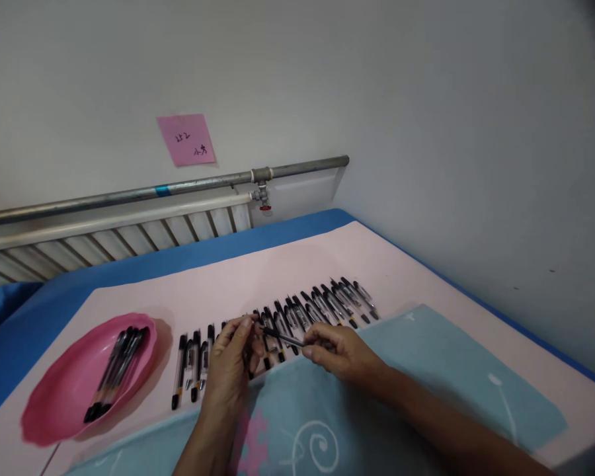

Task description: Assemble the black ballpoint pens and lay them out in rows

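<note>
A black-ended pen (290, 340) is being pinched by the right hand (336, 349), beside the curled left hand (232, 350) (its hold cannot be told).

The left hand (232, 347) sits upright in the middle, thumb and forefinger close together, left forearm (205, 430) steep beneath it. Opposite, the right hand (340, 350) curls, thumb against bent fingers, its bare right forearm (441, 416) slanting from lower right!
</note>
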Motion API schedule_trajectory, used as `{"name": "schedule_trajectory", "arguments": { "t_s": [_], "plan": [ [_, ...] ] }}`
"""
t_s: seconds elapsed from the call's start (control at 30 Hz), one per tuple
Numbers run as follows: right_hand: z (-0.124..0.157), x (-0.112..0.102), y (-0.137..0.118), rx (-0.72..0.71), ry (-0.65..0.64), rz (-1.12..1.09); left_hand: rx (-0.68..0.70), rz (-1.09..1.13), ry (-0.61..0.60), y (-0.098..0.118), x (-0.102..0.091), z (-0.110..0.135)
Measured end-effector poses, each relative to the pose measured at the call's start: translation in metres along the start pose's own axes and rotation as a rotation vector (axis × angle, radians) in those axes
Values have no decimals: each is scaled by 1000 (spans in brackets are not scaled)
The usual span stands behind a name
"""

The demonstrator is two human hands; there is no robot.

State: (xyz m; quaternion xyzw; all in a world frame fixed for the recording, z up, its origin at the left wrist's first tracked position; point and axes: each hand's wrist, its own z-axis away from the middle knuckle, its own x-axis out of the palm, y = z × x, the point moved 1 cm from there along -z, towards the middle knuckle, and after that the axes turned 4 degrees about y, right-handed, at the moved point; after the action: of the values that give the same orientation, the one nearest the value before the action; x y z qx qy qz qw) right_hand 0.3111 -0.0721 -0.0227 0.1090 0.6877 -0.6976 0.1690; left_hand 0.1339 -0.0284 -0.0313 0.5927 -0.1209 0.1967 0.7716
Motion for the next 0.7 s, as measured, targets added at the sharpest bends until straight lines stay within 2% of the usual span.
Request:
{"name": "schedule_trajectory", "arguments": {
  "t_s": [0.17,0.3,0.37,0.47,0.53,0.63,0.7],
  "plan": [
    [0,0,-3,-1,12,-38,15,70,-4,2,-5,-3],
    [0,1,-2,-9,-3,-57,-100,54,-101,-1,-1,2],
    [0,2,0,-21,-12,-36,-115,25,-120,-1,2,4],
    [0,0,1,-86,-11,44,-38,69,-18,6,-2,2],
    [-1,-5,3,-208,8,157,15,150,78,17,-13,-5],
    [-5,-24,11,-385,140,352,112,258,166,36,-34,-17],
    [-8,-43,20,-385,276,401,125,281,209,44,-43,-21]
  ]
}}
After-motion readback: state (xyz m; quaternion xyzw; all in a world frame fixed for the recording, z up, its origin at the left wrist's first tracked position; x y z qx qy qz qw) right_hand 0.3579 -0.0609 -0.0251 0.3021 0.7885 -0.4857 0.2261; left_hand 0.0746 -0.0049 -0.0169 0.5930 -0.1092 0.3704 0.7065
